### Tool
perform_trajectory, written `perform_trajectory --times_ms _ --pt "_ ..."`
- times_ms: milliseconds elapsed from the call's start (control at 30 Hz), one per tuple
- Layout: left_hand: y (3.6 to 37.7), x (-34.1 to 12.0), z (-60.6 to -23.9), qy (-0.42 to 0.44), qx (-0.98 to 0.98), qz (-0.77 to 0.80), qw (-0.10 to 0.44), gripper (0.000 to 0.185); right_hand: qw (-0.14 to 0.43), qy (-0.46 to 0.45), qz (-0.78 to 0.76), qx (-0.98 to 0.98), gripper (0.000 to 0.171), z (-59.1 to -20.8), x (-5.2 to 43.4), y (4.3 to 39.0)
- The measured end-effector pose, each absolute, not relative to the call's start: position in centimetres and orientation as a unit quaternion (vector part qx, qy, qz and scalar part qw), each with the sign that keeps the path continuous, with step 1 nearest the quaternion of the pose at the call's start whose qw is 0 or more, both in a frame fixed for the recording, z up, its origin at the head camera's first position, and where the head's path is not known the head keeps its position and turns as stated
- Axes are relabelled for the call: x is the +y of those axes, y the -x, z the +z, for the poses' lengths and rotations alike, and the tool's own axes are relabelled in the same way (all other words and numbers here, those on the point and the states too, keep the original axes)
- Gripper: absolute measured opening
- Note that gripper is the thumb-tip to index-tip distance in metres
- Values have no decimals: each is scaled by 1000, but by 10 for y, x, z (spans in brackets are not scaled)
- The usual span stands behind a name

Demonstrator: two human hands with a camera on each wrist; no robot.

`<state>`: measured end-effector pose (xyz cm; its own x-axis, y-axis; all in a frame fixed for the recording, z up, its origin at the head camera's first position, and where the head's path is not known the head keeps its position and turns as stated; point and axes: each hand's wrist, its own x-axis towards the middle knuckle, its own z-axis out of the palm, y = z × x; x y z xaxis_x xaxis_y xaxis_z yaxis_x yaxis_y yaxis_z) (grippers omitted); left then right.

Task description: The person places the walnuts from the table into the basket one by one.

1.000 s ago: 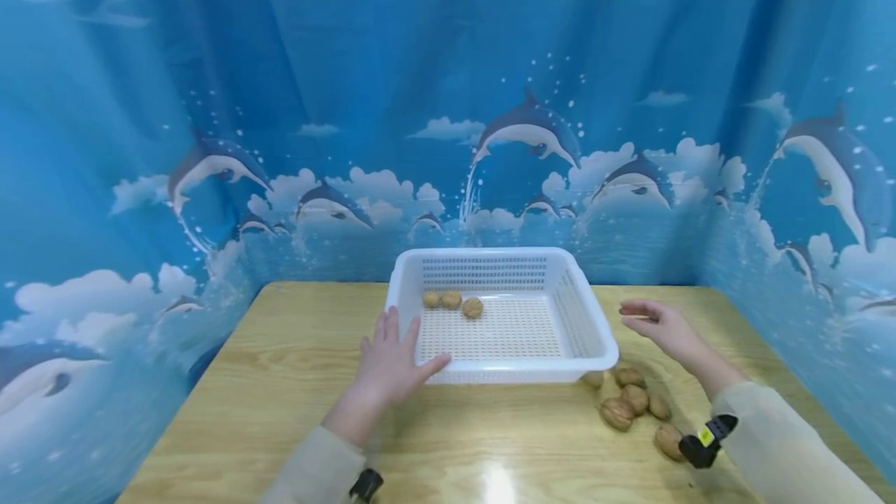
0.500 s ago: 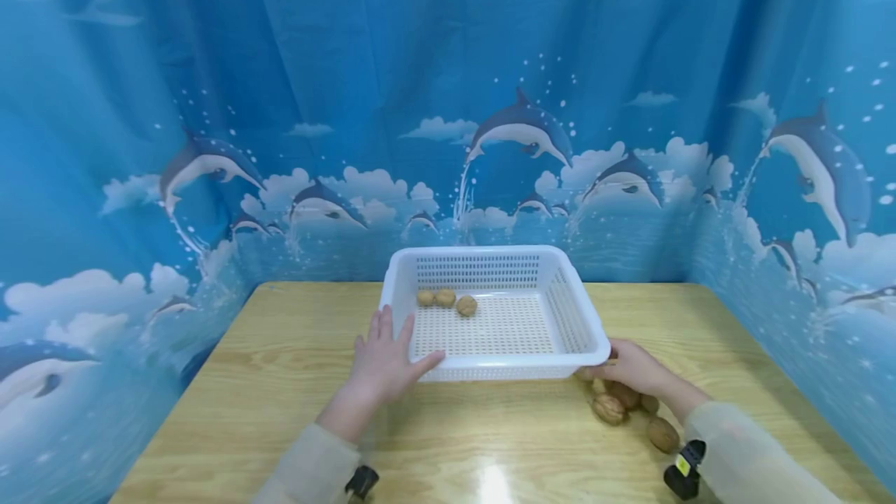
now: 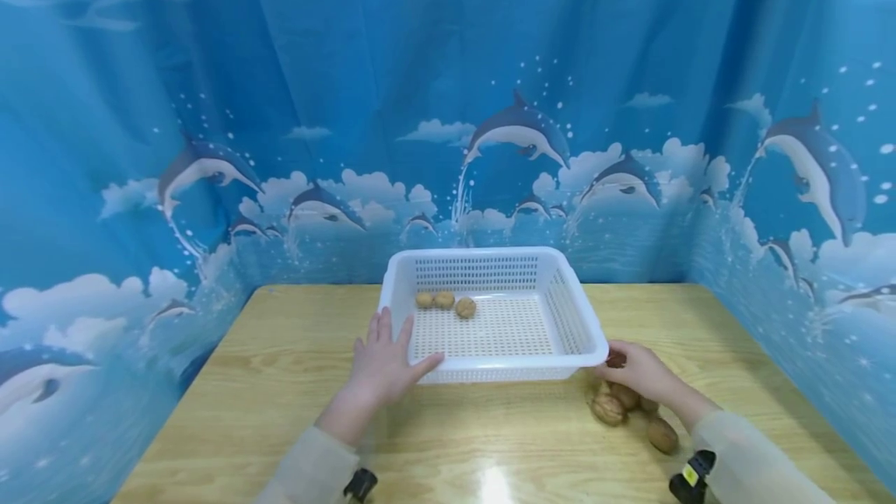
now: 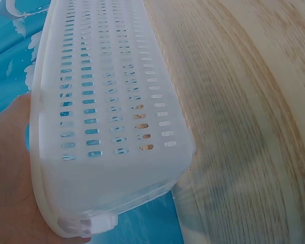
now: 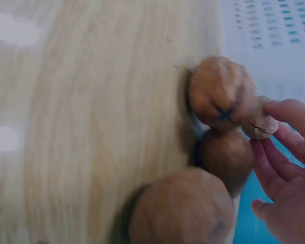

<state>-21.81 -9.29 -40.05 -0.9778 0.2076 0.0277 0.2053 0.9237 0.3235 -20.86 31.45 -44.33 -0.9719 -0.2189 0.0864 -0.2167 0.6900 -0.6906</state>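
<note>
A white perforated basket (image 3: pixel 584 333) stands mid-table with three walnuts (image 3: pixel 444 299) at its far left. My left hand (image 3: pixel 388 360) rests flat against its near-left corner, fingers straight and thumb along the front wall. In the left wrist view the palm lies against the basket's wall (image 4: pixel 107 101). My right hand (image 3: pixel 626 368) is at the basket's front-right corner, over a pile of loose walnuts (image 3: pixel 607 409). Its curled fingers (image 5: pixel 287 114) pinch a small walnut (image 5: pixel 259 124). Beside them lie bigger walnuts (image 5: pixel 221 91).
The wooden table (image 3: pixel 280 379) is walled on three sides by a blue dolphin-print curtain (image 3: pixel 210 138). One walnut (image 3: pixel 661 434) lies nearest my right sleeve. Bare wood stretches left of the basket and along the front edge.
My right hand came down from beside the basket's right wall to the walnut pile and closed its fingers on one walnut. The left hand and basket stayed put.
</note>
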Motion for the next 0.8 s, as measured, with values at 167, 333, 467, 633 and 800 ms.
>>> perform_trajectory --times_ms 167,333,467,633,800 --pt "218 -93 -400 -107 981 165 1 94 -14 95 -368 925 39 -430 323 202" --pt "217 -92 -400 -109 980 169 4 93 -27 83 -361 928 42 -418 333 197" --pt "217 -93 -400 -106 980 171 8 93 -37 74 -353 932 44 -409 340 194" --pt "218 -93 -400 -103 980 169 9 95 -47 71 -350 933 48 -394 345 195" --pt "218 -93 -399 -102 981 163 12 95 -51 95 -359 927 47 -376 342 199"
